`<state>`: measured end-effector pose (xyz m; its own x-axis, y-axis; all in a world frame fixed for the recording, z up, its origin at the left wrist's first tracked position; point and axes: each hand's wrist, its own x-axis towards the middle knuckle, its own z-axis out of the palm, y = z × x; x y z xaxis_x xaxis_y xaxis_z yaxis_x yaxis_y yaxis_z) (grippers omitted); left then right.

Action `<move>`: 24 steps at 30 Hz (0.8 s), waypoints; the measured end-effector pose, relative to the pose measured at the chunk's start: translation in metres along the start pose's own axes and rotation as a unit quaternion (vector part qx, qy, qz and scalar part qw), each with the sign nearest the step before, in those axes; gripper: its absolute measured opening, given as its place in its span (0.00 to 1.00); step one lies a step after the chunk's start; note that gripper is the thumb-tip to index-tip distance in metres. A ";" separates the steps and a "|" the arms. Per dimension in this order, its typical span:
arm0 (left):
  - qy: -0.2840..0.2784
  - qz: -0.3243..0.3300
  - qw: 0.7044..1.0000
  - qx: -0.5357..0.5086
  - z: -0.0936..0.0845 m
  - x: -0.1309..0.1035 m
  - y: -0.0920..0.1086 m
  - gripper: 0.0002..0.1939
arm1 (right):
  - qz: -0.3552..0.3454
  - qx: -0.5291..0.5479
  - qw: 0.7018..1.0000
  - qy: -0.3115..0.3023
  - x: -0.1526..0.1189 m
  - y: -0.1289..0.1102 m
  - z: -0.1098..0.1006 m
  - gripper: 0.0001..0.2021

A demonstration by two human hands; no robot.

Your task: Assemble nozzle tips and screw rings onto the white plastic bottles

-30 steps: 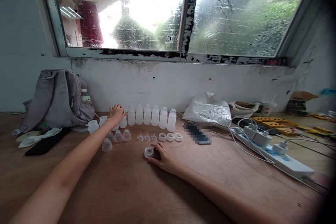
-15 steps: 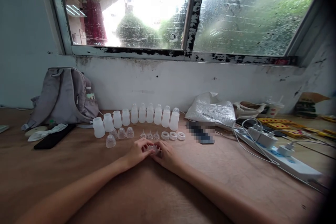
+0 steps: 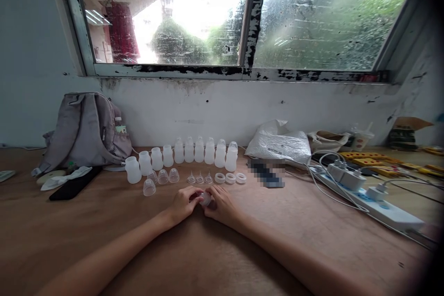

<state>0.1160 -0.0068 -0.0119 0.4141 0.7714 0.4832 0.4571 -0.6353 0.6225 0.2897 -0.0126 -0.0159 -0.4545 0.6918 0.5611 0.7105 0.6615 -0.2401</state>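
Observation:
My left hand and my right hand meet at the middle of the table, fingers closed around a small translucent baby-bottle part. Fingers cover much of it, so I cannot tell whether it is a ring, a nipple or both together. Just beyond my hands lie three clear nipples and three white collar rings, each in a row. Several clear dome caps sit left of them. Behind stands a row of frosted baby bottles; those at the left are open-topped, those at the right capped.
A grey backpack leans at the back left, near a black pouch with white tissue on it. On the right are a pixelated dark object, a silver padded bag and a white power strip with cables.
My hands have turned the small bottle part slightly between the fingers, and more of it shows now. The camera view has shifted a little; the things on the table stay put.

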 end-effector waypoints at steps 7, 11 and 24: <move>0.011 0.018 1.000 0.013 0.001 0.001 -0.003 0.09 | -0.009 0.019 1.000 0.011 0.001 0.003 0.004 0.10; 0.012 0.034 0.999 0.019 0.002 0.000 -0.004 0.09 | -0.008 0.021 1.000 0.009 0.001 0.003 0.003 0.10; -0.012 0.050 0.998 -0.021 -0.004 0.000 -0.009 0.10 | -0.021 -0.012 1.000 -0.014 0.002 0.008 0.000 0.15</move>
<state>0.1087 -0.0011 -0.0151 0.4756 0.7026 0.5292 0.3785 -0.7066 0.5979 0.2950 -0.0059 -0.0169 -0.4982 0.6720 0.5479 0.7029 0.6830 -0.1986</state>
